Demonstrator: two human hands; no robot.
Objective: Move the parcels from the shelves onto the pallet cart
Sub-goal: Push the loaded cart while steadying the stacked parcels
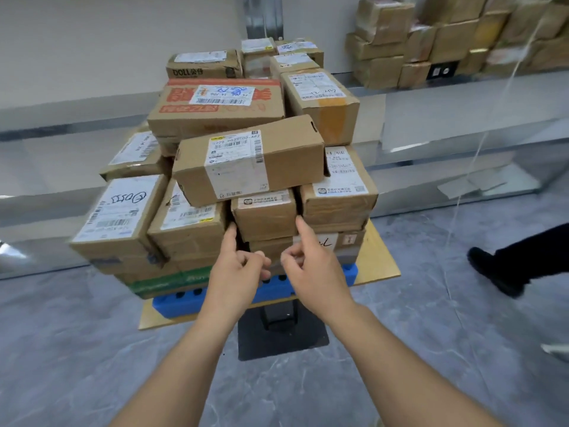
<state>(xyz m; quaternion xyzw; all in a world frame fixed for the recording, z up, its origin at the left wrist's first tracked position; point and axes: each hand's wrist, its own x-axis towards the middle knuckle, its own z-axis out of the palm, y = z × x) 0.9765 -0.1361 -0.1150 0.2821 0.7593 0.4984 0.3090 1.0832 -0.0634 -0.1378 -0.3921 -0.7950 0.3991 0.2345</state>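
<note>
In the head view, we are reaching both arms forward to the loaded pallet cart (pixel 172 299), whose blue deck is showing just below our wrists. Our left hand (pixel 235 269) and our right hand (pixel 315 269) are standing apart, one at each side of a small parcel (pixel 264 215) that is sitting at the front of the stack, just above the hands. Each hand is stretching one straight finger up to a lower corner of this parcel, while the other fingers are curling loosely and clamping on nothing. Whether the tips are really touching the cardboard, we cannot tell. Just above the small parcel, a long parcel (pixel 249 161) is lying tilted over it and its neighbours. Far beyond the hands, up and to the right, the shelves (pixel 492 84) are carrying more brown parcels (pixel 381 44), so we are judging the task well advanced but not finished. The step in hand seems to be settling the small parcel into its gap. The next move is asking us to draw the hands away gently, without disturbing the tilted long parcel, and then to turn to the shelves. To the right of our right hand, another person's leg (pixel 505 269) is crossing the floor (pixel 92 349), so care is needed there.
</note>
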